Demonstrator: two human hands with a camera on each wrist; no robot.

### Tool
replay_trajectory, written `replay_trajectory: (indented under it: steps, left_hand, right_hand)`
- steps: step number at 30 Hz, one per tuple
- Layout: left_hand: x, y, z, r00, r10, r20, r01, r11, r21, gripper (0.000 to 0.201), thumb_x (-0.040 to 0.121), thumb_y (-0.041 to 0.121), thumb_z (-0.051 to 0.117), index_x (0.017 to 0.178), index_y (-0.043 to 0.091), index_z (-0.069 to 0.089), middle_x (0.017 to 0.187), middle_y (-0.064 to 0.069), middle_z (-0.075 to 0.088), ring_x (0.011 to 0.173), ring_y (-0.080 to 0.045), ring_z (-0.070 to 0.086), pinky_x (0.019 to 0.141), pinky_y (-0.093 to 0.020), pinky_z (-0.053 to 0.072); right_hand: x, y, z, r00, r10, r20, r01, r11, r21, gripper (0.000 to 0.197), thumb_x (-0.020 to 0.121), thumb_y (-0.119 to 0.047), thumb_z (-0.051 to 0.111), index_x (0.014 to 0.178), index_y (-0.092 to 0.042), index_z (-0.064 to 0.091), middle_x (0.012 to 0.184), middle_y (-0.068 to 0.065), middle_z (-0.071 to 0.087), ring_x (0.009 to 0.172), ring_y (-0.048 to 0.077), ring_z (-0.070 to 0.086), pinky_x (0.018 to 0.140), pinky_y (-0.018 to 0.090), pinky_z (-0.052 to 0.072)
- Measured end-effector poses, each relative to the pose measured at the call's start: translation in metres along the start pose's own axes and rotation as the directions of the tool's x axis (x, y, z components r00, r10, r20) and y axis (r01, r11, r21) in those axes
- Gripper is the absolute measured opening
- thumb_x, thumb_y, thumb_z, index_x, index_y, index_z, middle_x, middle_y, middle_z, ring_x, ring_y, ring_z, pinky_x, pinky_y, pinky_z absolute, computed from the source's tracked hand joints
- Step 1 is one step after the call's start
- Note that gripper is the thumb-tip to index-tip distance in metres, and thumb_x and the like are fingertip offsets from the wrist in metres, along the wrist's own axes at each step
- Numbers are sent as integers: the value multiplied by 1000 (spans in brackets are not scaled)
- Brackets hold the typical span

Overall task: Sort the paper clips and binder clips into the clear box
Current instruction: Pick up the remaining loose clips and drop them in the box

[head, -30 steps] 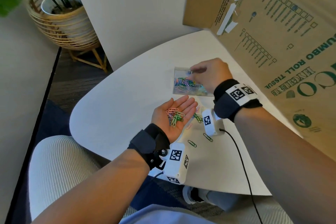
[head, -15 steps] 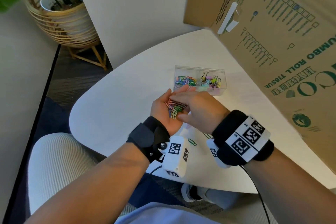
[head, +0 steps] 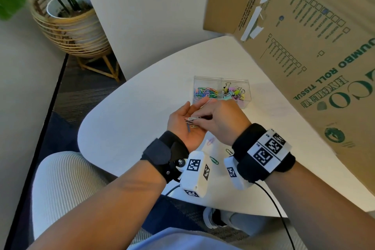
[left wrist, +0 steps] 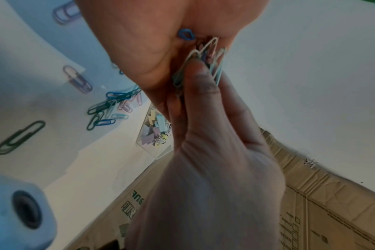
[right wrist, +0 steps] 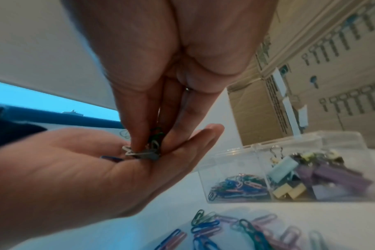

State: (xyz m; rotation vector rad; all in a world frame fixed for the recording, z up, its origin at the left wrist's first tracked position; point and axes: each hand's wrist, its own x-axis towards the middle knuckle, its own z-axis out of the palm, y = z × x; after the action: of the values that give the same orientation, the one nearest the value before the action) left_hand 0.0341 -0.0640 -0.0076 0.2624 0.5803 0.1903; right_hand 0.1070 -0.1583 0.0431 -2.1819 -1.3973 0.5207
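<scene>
My left hand lies palm up above the table's near edge, fingers straight, with coloured paper clips on the palm. Thumb and fingers of my right hand pinch a bunch of those clips on the left palm; the left wrist view shows the same bunch. The clear box stands just beyond the hands. Its left compartment holds paper clips and its right compartment holds binder clips.
Loose paper clips lie on the white table under and near my wrists, more of them showing in the right wrist view. A large cardboard box stands at the right. A potted plant sits on the floor at the far left.
My right hand came back from the clear box to the left palm and now pinches a bunch of clips there. The left hand stayed palm up.
</scene>
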Motion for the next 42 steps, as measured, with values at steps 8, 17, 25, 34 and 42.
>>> replay_trajectory:
  steps: [8, 17, 25, 34, 42]
  left_hand:
    - [1, -1, -3, 999, -18, -31, 17, 998, -60, 43, 100, 29, 30, 107, -1, 61, 98, -17, 65, 80, -26, 65, 74, -33, 55]
    - [-1, -5, -9, 999, -37, -28, 35, 997, -74, 42, 99, 23, 35, 112, -7, 61, 113, -25, 65, 111, -37, 58, 96, -41, 45]
    - [-1, 3, -14, 999, 2, -41, -6, 996, -84, 42, 100, 23, 34, 115, -10, 57, 117, -28, 61, 108, -38, 58, 95, -42, 45]
    - [7, -3, -19, 990, -26, -136, 21, 999, -43, 50, 99, 33, 33, 107, -3, 66, 117, -19, 56, 114, -30, 49, 116, -37, 24]
    - [2, -5, -16, 989, -50, -140, 43, 998, -54, 40, 99, 34, 38, 119, 3, 55, 105, -16, 64, 102, -25, 64, 95, -32, 50]
  right_hand:
    - [0, 3, -7, 943, 329, -55, -223, 744, 629, 17, 80, -1, 73, 94, -10, 77, 74, 2, 74, 64, 12, 67, 69, 24, 57]
    - [53, 27, -34, 831, 408, -377, -185, 843, 506, 13, 81, -14, 74, 94, -17, 77, 80, 1, 76, 74, 14, 68, 86, 36, 58]
    - [47, 26, -24, 948, 267, -171, -283, 957, -72, 23, 89, -24, 64, 111, -24, 71, 111, -3, 71, 99, 14, 63, 94, 27, 48]
    - [4, -5, 8, 994, 69, 82, -42, 955, -295, 6, 84, -30, 63, 88, -31, 68, 71, -14, 44, 79, 13, 44, 67, 27, 34]
    - [1, -1, 15, 999, 23, 34, -12, 954, -300, 20, 91, -30, 56, 105, -26, 70, 119, -7, 61, 107, 18, 53, 87, 37, 49]
